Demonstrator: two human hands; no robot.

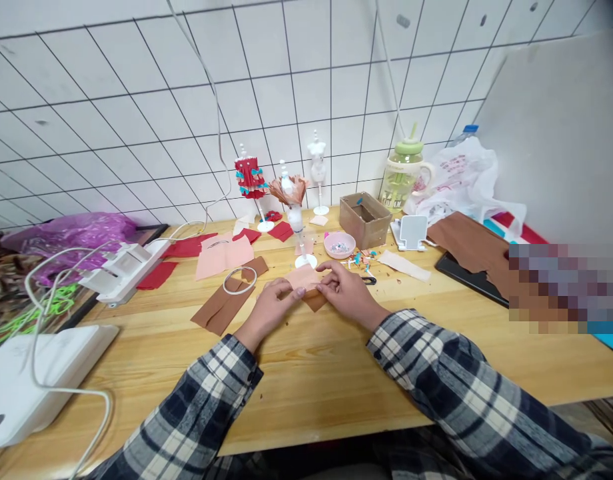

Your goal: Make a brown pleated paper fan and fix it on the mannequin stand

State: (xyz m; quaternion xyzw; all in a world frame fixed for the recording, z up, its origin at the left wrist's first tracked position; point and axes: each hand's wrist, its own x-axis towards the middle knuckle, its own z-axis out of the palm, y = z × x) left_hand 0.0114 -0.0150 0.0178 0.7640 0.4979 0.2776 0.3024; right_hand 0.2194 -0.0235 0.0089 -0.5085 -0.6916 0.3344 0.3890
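My left hand (274,305) pinches the left edge of a pale pink piece of crepe paper (302,275) between thumb and fingers. At its other side, my right hand (347,291) grips the edge the same way. A brown paper piece (314,301) shows below the pink one, between the hands; whether the two are joined I cannot tell. Just behind stands a small white dress form (295,219) with brown and peach ruffled paper around its upper part. Left of my left hand, a white ring (225,283) lies over brown paper strips (221,308).
A dress form in red ruffles (248,179) and a bare one (317,163) stand behind. To the right are a pink dish (339,245), scissors (369,281), a cardboard box (365,220), phone stand (412,233) and jug (402,177). A power strip (126,270) and white device (46,380) sit left.
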